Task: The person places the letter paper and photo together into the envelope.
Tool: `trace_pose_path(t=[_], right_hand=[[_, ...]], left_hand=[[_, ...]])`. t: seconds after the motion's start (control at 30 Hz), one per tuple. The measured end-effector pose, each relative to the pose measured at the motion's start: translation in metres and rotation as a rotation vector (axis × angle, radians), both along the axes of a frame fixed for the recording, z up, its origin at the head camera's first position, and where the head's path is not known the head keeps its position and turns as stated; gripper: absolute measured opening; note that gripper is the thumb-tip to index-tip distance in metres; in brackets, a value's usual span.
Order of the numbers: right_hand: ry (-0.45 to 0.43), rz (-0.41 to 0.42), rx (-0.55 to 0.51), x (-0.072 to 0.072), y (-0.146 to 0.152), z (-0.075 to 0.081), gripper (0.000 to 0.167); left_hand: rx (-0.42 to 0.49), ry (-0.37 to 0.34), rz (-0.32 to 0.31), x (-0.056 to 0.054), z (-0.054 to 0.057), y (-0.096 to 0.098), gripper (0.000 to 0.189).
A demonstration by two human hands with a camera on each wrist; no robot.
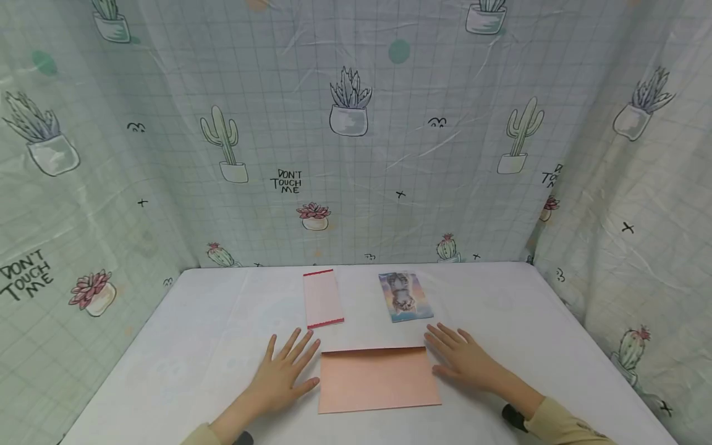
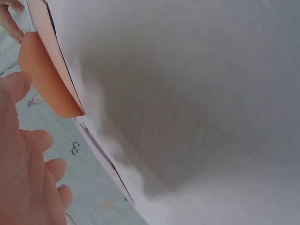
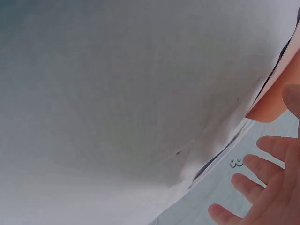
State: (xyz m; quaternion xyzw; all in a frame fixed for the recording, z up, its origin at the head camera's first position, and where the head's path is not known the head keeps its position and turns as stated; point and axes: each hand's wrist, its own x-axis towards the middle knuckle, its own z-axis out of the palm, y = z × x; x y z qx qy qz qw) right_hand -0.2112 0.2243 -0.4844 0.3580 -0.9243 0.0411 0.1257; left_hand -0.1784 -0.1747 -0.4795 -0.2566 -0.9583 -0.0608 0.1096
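Observation:
A peach envelope [image 1: 380, 384] lies on the table between the two hands, its long top edge on the far side. In the left wrist view its orange flap [image 2: 47, 77] stands raised from the body. To its left, my left hand [image 1: 278, 378] is spread with straight fingers, the thumb close to the envelope's left edge. My right hand [image 1: 464, 357] has its fingers extended on the other side, thumb near the upper right corner. Neither hand holds anything. Beyond the envelope lie a pale pink rectangular sheet [image 1: 323, 300] with red ends and a colourful cat-picture card [image 1: 405, 296].
The white tabletop [image 1: 222, 321] ends at a cactus-printed curtain [image 1: 356, 167] at the back. More of the same cloth hangs along the left and right sides. Dark bands show at both wrists, such as the right wristband [image 1: 514, 417].

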Motion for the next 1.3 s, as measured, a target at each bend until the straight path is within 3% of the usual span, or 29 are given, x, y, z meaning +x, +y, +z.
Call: trace_pose_path(t=[0.33,0.87,1.3], right_hand=[[0.086,0.093,0.059,0.002,-0.009,0.000,0.061],[0.166,0.190,0.081,0.005,-0.021,-0.002,0.061],[0.202,0.199,0.090,0.012,-0.026,-0.003,0.063]], left_hand=[[-0.069,0.144,-0.107,0.002,-0.006,0.010,0.070],[-0.130,0.272,-0.193,0.011,-0.008,0.022,0.073],[-0.164,0.310,-0.238,0.010,-0.015,0.022,0.072]])
